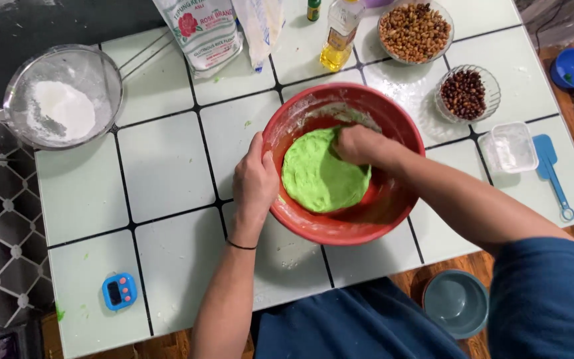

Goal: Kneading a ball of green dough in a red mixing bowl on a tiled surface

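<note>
**Green dough worked in a red bowl, packages lined along the far edge**

The right hand (361,145) is balled into a fist and pressed down into the green dough (320,178), which lies as a flattened lump on the bottom of the red bowl (340,229). The left hand (255,183) is clasped over the bowl's near-left rim, fingers together, thumb on the inside edge. The bowl stands in the middle of the white tiled bench (167,173).

At the far edge, left of centre, lies a white flour bag (202,33) with a red flower emblem and green lettering on its face; just right of it is a second clear-and-white bag (259,23). Next comes a bottle of yellow oil (339,33) with a pale label, and behind it a small green-labelled bottle (313,9).

A glass bowl of tan nuts (414,30) and a smaller one of dark beans (464,93) sit to the right. A sieve holding white flour (62,100) rests at the far left, and a blue timer (119,291) lies near the front left corner
</note>
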